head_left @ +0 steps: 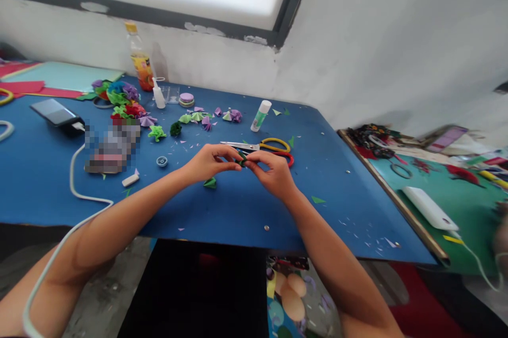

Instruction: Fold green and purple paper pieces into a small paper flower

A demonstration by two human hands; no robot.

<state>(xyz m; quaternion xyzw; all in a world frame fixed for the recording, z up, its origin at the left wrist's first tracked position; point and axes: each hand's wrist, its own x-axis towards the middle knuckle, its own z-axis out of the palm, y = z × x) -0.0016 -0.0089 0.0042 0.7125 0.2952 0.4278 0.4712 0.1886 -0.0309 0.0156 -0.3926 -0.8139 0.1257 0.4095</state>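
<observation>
Between the fingertips of both hands is a small dark green folded paper piece point(242, 158). My left hand point(212, 162) pinches it from the left, and my right hand point(273, 170) pinches it from the right; the fingers hide part of it. Just behind the hands lie scissors point(273, 144) with a yellow handle loop and a red one, blades pointing left. Another green folded paper piece point(210, 183) rests on the blue table point(238, 216) below my left hand. A glue stick point(261, 116) stands capped beyond the scissors.
Green and purple folded papers point(198, 116) lie scattered at the back. At left are paper flowers point(117, 96), a phone point(57, 113), its white cable point(73, 169) crossing by my left arm, and a drink bottle point(141, 60). A green table point(464, 206) adjoins at right, holding a white power bank point(429, 207).
</observation>
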